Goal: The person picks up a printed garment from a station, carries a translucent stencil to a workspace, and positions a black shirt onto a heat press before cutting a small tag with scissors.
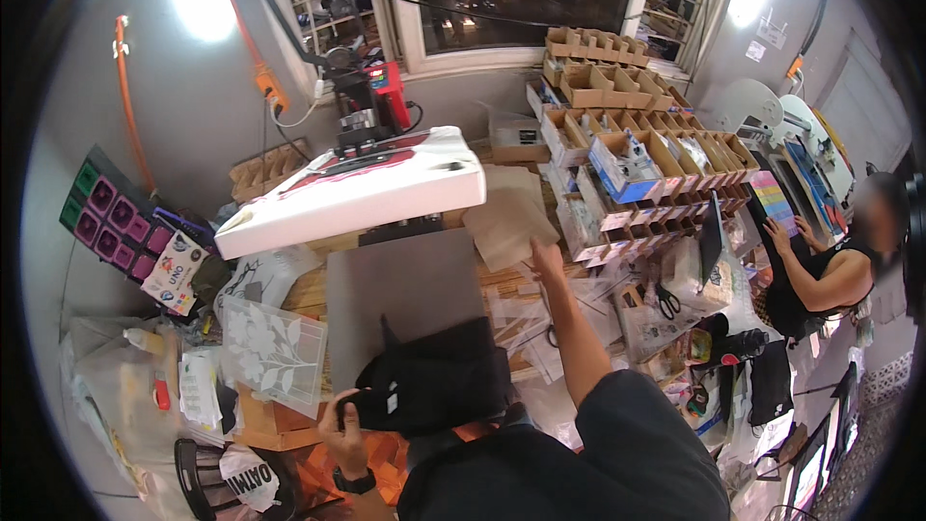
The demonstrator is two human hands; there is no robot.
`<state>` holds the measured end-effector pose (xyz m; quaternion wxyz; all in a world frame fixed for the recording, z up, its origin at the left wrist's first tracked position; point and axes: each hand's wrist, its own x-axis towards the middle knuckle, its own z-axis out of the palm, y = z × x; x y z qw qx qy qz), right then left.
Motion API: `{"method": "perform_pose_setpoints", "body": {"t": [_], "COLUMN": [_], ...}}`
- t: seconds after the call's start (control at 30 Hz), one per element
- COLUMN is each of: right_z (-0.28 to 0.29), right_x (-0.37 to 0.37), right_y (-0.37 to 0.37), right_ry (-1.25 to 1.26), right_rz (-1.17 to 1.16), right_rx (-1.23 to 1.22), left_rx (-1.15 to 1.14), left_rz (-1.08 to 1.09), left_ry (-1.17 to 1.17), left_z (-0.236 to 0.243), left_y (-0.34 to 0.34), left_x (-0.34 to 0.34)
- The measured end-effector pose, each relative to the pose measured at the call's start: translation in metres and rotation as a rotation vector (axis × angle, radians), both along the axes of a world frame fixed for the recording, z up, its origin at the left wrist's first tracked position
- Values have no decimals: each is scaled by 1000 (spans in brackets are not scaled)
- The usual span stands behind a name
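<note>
My left hand [345, 425], with a dark watch at the wrist, grips the left edge of a folded black cloth [434, 376] with a small white tag, which lies over the front of a grey flat pad [395, 280]. My right hand [546, 258] reaches forward and holds the near edge of a brown paper sheet [506, 217] on the wooden table, right of the pad. Above and behind the pad is the white-topped upper plate [367, 193] of a heat press, with a red control box [386, 92].
Tiered cardboard compartment boxes [637, 159] stand right of the paper. Clear plastic sheets, scissors [667, 301] and a white floral cut sheet [270, 347] cover the table. A chair [198, 478] is at lower left. At right, another person [830, 270] in black works at a colourful board.
</note>
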<state>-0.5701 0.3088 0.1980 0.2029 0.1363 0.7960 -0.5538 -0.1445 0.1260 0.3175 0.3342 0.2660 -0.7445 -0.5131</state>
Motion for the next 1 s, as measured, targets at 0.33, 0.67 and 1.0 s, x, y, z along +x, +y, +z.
{"method": "perform_pose_setpoints", "body": {"t": [0.33,0.67,1.0], "right_z": [81,205,280], "right_x": [298,330,362], "right_y": [12,-20,3], "right_ry": [364,1059,629], "right_rz": [1063,612,914], "right_rx": [-385,7,-609], "left_rx": [13,-228,-378], "left_rz": [-319,-1107,-1020], "left_ry": [160,588,863], "left_z": [37,179,274], "left_y": [-40,-83,-62], "left_x": [19,-18,36]}}
